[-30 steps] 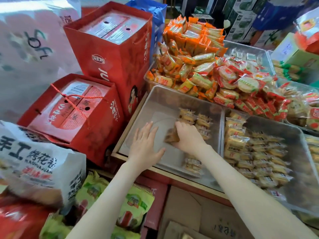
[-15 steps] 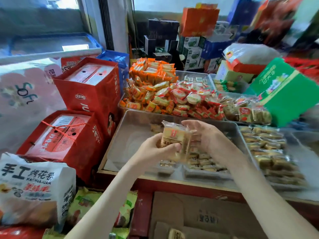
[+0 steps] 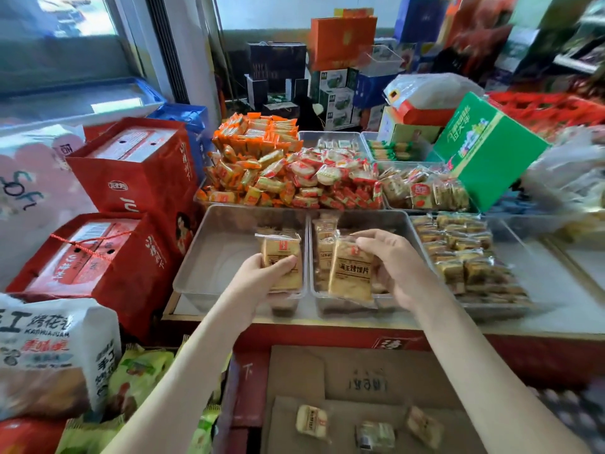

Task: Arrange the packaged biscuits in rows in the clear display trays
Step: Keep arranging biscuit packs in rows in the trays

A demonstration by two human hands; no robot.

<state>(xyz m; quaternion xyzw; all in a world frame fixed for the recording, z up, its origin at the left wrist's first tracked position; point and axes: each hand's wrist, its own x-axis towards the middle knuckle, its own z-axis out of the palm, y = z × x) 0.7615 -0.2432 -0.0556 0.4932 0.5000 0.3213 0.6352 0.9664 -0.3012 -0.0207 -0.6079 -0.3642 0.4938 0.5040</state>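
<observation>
My left hand (image 3: 262, 276) grips a clear-wrapped biscuit packet (image 3: 282, 257), held upright over the right part of the left clear tray (image 3: 216, 257). My right hand (image 3: 396, 267) holds a second biscuit packet (image 3: 351, 273) with black printing, above the middle clear tray (image 3: 402, 224), where a few packets lie in a row. A third tray (image 3: 510, 309) to the right holds several rows of biscuit packets (image 3: 465, 257).
Red gift boxes (image 3: 108, 257) stand left of the trays. Heaped orange and red snack packs (image 3: 288, 172) fill the trays behind. A green carton (image 3: 487, 149) leans at back right. An open cardboard box (image 3: 360, 404) below the counter holds loose packets.
The two packets held together have been separated, one in each hand. The right hand has moved right over the middle tray. The view has tilted up.
</observation>
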